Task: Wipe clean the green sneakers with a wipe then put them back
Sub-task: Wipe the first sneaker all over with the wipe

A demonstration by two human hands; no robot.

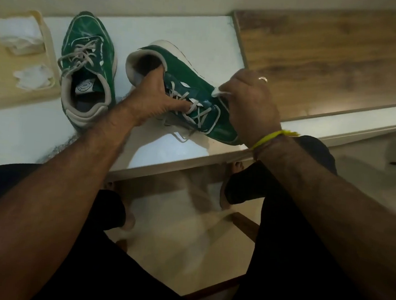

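So nearest the person, right at the front edge of the white board [159, 156], you've got the sneaker being worked on [196, 91], tipped over on its side with the sole facing away. The left hand [154, 93] grips it at the collar, thumb hooked down into the opening and fingers spread over the laces. Honestly that's the spot to hold: the padded collar is soft but the heel behind it looks stiff, so it shouldn't collapse. The right hand [249, 102] is curled around a small white wipe [217, 93], pinching it against the green upper close to the toe. That upper looks a bit glossy, so I'd guess it gets slick when damp, and the wipe is thin and floppy so it needs bunching. A shoe like this is probably light, one hand steadies it fine.

Further back on the board, left of the held one, the second sneaker [87, 69] sits upright, untouched, toe pointing away.

Beyond the board's left edge there's a cream tray [50, 45] with crumpled white tissues [20, 35] in it.
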